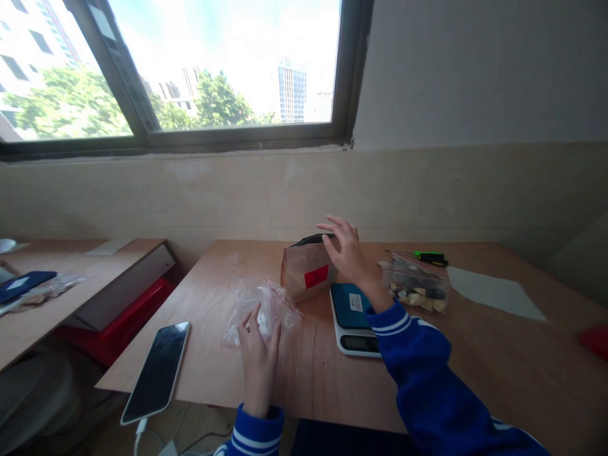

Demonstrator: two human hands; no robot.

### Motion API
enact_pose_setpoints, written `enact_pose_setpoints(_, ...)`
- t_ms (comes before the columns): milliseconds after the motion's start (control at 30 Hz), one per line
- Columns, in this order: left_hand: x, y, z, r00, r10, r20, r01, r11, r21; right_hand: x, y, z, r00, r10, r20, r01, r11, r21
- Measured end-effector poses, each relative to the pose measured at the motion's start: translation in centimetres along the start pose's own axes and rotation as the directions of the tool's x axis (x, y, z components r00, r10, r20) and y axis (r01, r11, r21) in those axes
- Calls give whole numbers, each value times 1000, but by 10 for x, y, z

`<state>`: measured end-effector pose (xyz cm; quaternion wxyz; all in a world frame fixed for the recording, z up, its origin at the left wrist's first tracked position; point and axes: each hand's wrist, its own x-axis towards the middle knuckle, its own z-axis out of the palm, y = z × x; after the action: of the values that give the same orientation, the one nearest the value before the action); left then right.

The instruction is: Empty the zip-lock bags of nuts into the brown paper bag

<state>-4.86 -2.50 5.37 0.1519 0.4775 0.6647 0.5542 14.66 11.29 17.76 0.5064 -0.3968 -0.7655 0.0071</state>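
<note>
My left hand (259,342) rests over a clear plastic zip bag (280,304) on the table, its fingers apart and touching the plastic or just above it. Small pale contents show faintly in that bag. Behind it stands a brown paper pouch (293,269) with a red label and an open, dark-lined top. At the pouch's upper right edge is my right hand (349,253), fingers spread, with nothing visible in it; whether it touches the rim I cannot tell. Below my right wrist lies a kitchen scale (349,310) with a teal top, partly hidden by my sleeve.
Right of the scale sits a zip bag of mixed pieces (420,288), with a green-and-black screwdriver (430,257) behind it and a paper sheet (494,292) beside it. A phone (159,370) with a cable overhangs the table's left edge. A red stool (123,323) stands between the tables.
</note>
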Motion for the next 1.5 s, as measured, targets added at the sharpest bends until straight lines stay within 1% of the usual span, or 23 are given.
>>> enact_pose_setpoints(33,0,-3,5,998,-14,-55,15,1000,12,-4,-2,-4,1000,8,-10,-8,1000,-16)
enact_pose_setpoints(67,2,-6,9,996,-39,-80,40,999,5,-8,-5,-9,1000,16,-25,-17,999,-31)
enact_pose_setpoints(100,4,-7,12,995,-67,-67,66,998,-21,-12,-7,-14,999,24,-42,-26,999,-42)
enact_pose_setpoints(167,12,-7,12,995,-95,14,96,992,-79,-21,-11,-23,997,35,-72,-39,998,-57)
enact_pose_setpoints(233,24,-3,7,996,-73,58,77,994,-78,-31,-15,-31,996,48,-79,-53,996,-68)
enact_pose_setpoints(300,36,3,-2,999,-31,36,31,999,7,-44,-21,-40,995,69,-71,-75,994,-82)
enact_pose_setpoints(400,56,5,-16,998,-5,70,-5,989,147,-69,-32,-57,993,109,-48,-112,990,-86)
enact_pose_setpoints(467,67,0,-23,998,4,70,-22,966,259,-88,-39,-70,986,155,-54,-159,984,-82)
enact_pose_setpoints(533,74,-11,-29,997,7,71,-32,932,361,-107,-45,-82,974,209,-87,-217,972,-86)
enact_pose_setpoints(633,78,-26,-40,994,111,23,-108,864,491,-133,-47,-97,949,274,-154,-292,950,-113)
enact_pose_setpoints(667,77,-30,-46,990,142,-8,-115,834,539,-141,-46,-101,939,296,-177,-320,940,-123)
enact_pose_setpoints(733,74,-36,-62,988,133,-83,-52,775,629,-154,-43,-110,910,353,-216,-384,915,-125)
enact_pose_setpoints(800,71,-39,-81,983,37,-181,101,715,692,-164,-37,-117,869,424,-255,-458,884,-94)
enact_pose_setpoints(833,69,-42,-92,971,-26,-237,191,678,709,-169,-34,-120,842,466,-272,-500,863,-69)
enact_pose_setpoints(900,66,-48,-110,929,-160,-334,360,606,709,-175,-30,-125,773,555,-307,-583,813,1)
enact_pose_setpoints(967,63,-57,-124,889,-280,-363,458,545,702,-180,-27,-127,692,633,-348,-651,755,79)
enact_pose_setpoints(1033,63,-66,-131,876,-339,-344,478,506,718,-182,-25,-128,625,673,-395,-688,714,129)
enact_pose_setpoints(1067,63,-70,-132,875,-353,-332,475,495,727,-183,-25,-127,604,680,-416,-696,704,140)
enact_pose_setpoints(1133,65,-77,-131,877,-362,-316,468,494,733,-185,-25,-127,588,680,-438,-704,697,137)
enact_pose_setpoints(1233,68,-82,-126,873,-358,-330,479,509,715,-187,-23,-129,584,678,-447,-707,695,129)
enact_pose_setpoints(1367,73,-86,-122,869,-344,-355,491,511,706,-189,-20,-136,545,693,-472,-727,671,146)
enact_pose_setpoints(1433,75,-91,-124,863,-357,-357,500,506,703,-188,-17,-140,546,687,-480,-734,668,121)
enact_pose_setpoints(1500,79,-99,-129,881,-358,-308,466,549,694,-188,-12,-144,563,676,-476,-736,672,85)
